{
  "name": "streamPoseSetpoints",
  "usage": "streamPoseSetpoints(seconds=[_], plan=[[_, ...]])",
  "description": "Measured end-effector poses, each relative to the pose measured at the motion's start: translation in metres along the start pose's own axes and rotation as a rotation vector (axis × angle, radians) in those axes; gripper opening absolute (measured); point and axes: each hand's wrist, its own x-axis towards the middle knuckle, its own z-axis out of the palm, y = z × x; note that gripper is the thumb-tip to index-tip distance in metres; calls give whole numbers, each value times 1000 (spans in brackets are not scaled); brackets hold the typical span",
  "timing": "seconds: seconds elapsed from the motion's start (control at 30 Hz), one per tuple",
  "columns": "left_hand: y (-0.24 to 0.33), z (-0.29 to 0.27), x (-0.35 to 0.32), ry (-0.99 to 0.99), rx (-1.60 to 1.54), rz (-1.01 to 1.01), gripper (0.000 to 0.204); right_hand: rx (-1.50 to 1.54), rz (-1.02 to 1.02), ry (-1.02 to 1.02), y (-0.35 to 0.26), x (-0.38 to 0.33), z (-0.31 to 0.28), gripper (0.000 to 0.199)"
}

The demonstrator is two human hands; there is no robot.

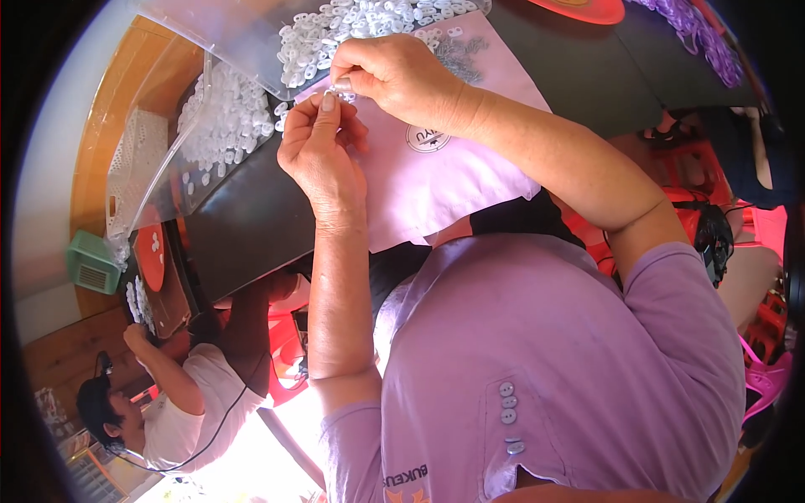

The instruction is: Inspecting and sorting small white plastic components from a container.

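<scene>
Wooden flooring curves along the far left, and from where I watch, a green vented box sits beside a white perforated basket near that edge. Low on the left a co-worker in a white shirt reaches an arm up to a small board with white pieces on it. Moving right, I see a clear plastic bag full of small white plastic rings lying on the dark table, with more of the same rings heaped in a second clear bag at the top. My left hand rises from the lower edge with the forearm nearly upright, wrist bent back, thumb and forefinger pinched narrow at the tip. Just to its right, my right hand comes in from the right on a bent arm, knuckles up, fingers curled down and closed tight on a tiny pale piece held between the two hands, above a pink sheet spread on the table. I cannot tell whether the left fingers grip that piece or only touch it. Red plastic crates show at far right.
</scene>
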Motion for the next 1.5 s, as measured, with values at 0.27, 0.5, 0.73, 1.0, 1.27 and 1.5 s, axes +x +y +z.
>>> streamPoseSetpoints(seconds=[0.27,0.5,0.73,1.0,1.27,1.5], plan=[[1,1,0,18,18,-22,10,54,81,-42,1,2,-2,12],[2,3,0,34,-6,-40,10,36,112,-83,0,2,-3,12],[-2,-1,5,28,-1,13,9,44,2,-37,-1,1,3,6],[3,4,0,15,-25,-4,9,-9,35,-7,2,0,3,10],[-3,4,2,51,-25,72,6,-12,13,-11,3,-3,3,3],[-1,-2,4,81,-43,-35,5,138,162,-73,-2,-3,7,4]])
